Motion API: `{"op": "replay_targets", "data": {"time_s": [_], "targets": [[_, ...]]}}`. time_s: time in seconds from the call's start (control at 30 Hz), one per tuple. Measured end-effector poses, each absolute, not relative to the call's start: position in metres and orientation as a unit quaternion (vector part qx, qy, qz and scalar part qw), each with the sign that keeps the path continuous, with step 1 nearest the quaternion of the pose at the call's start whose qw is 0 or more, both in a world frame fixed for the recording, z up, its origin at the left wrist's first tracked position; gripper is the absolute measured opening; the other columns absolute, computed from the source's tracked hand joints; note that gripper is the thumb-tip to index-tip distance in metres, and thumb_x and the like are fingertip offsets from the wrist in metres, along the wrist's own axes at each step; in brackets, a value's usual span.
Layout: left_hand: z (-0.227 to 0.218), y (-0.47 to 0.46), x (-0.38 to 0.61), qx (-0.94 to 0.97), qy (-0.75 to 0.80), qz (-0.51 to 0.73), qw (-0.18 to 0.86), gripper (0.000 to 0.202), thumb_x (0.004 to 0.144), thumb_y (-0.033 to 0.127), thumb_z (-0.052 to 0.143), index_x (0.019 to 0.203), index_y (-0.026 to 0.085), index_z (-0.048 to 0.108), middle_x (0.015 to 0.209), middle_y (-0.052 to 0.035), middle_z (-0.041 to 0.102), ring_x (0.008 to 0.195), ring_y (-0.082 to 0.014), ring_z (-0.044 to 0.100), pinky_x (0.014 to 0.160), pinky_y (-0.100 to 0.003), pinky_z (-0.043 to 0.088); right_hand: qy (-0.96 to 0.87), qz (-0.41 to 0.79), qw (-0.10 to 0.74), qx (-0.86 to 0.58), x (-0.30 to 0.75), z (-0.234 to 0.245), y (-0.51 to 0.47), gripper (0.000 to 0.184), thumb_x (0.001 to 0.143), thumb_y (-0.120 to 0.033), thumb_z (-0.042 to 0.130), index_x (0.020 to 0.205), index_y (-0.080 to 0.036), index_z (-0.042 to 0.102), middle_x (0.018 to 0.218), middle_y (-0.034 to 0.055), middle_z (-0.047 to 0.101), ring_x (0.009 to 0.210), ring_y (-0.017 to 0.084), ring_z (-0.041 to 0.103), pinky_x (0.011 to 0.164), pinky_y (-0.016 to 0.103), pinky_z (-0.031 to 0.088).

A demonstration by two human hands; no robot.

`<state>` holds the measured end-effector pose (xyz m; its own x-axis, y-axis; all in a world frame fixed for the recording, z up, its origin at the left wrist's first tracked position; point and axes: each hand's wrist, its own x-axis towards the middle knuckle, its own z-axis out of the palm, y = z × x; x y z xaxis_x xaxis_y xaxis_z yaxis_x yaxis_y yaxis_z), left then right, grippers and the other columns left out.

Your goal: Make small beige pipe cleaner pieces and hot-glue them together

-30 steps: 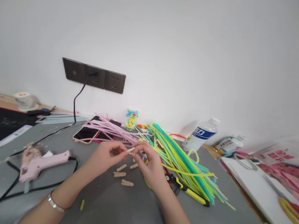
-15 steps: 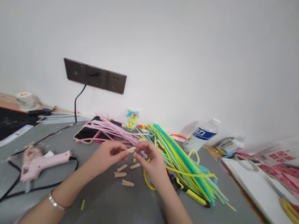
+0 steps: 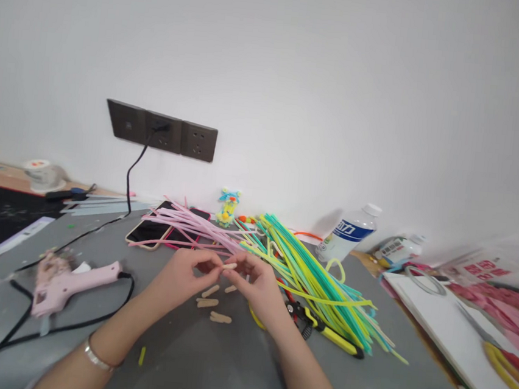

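Note:
My left hand (image 3: 185,275) and my right hand (image 3: 255,284) meet over the grey table (image 3: 206,367), both pinching a short beige pipe-cleaner piece (image 3: 229,266) between their fingertips. Several more beige pieces (image 3: 213,303) lie on the table just below the hands. Behind them lies a bundle of pink pipe cleaners (image 3: 192,226), and to the right a pile of yellow and green pipe cleaners (image 3: 316,273). A yellow-handled pair of pliers (image 3: 324,332) rests beside my right wrist.
A pink glue gun (image 3: 65,283) with a black cord (image 3: 44,333) lies at the left. Phones (image 3: 150,231) sit under the pink bundle. A small figurine (image 3: 228,207), a water bottle (image 3: 347,233) and a wall socket strip (image 3: 160,130) are at the back. White board (image 3: 456,342) at right.
The hands have drawn closer together, both now pinching the beige piece; the right hand moved slightly left.

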<state>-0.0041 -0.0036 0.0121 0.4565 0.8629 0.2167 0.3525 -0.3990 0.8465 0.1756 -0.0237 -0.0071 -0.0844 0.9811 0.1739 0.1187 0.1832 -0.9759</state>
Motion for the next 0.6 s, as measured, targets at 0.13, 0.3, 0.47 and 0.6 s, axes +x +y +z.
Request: {"op": "replay_targets", "data": {"time_s": [0.13, 0.3, 0.47, 0.6], "targets": [[0.0119, -0.0034, -0.0029, 0.756, 0.398, 0.346, 0.387, 0.018, 0.083, 0.024, 0.057, 0.073, 0.017, 0.070, 0.072, -0.0023, 0.074, 0.067, -0.0166, 0.067, 0.065, -0.022, 0.051, -0.567, 0.483, 0.493, -0.449, 0.1733, -0.0076, -0.0255, 0.024, 0.079, -0.042, 0.074, 0.080, -0.019, 0.070, 0.070, 0.0015, 0.068, 0.065, 0.016, 0.062, 0.057, 0.027, 0.051], [0.0107, -0.0024, -0.0031, 0.751, 0.398, 0.340, 0.403, 0.020, 0.085, 0.027, 0.056, 0.076, 0.016, 0.070, 0.072, -0.0030, 0.073, 0.066, -0.0164, 0.066, 0.064, -0.023, 0.051, -0.553, 0.512, 0.493, -0.436, 0.1759, -0.0064, -0.0254, 0.030, 0.080, -0.048, 0.072, 0.079, -0.019, 0.069, 0.067, 0.0017, 0.068, 0.065, 0.017, 0.064, 0.060, 0.029, 0.053], [0.0089, -0.0024, -0.0030, 0.753, 0.399, 0.340, 0.397, 0.023, 0.087, 0.032, 0.055, 0.077, 0.016, 0.068, 0.073, -0.0033, 0.072, 0.066, -0.0164, 0.065, 0.063, -0.023, 0.050, -0.602, 0.429, 0.490, -0.461, 0.1759, -0.0045, -0.0265, 0.030, 0.087, -0.047, 0.065, 0.076, -0.019, 0.066, 0.067, 0.0016, 0.064, 0.063, 0.016, 0.059, 0.059, 0.027, 0.048], [0.0079, -0.0033, -0.0034, 0.766, 0.406, 0.347, 0.358, 0.017, 0.084, 0.026, 0.055, 0.070, 0.017, 0.060, 0.066, -0.0002, 0.067, 0.062, -0.0139, 0.062, 0.060, -0.021, 0.048, -0.645, 0.340, 0.487, -0.481, 0.1727, -0.0013, -0.0294, 0.026, 0.089, -0.038, 0.061, 0.072, -0.019, 0.063, 0.066, 0.0012, 0.061, 0.063, 0.016, 0.055, 0.061, 0.027, 0.046]]}}
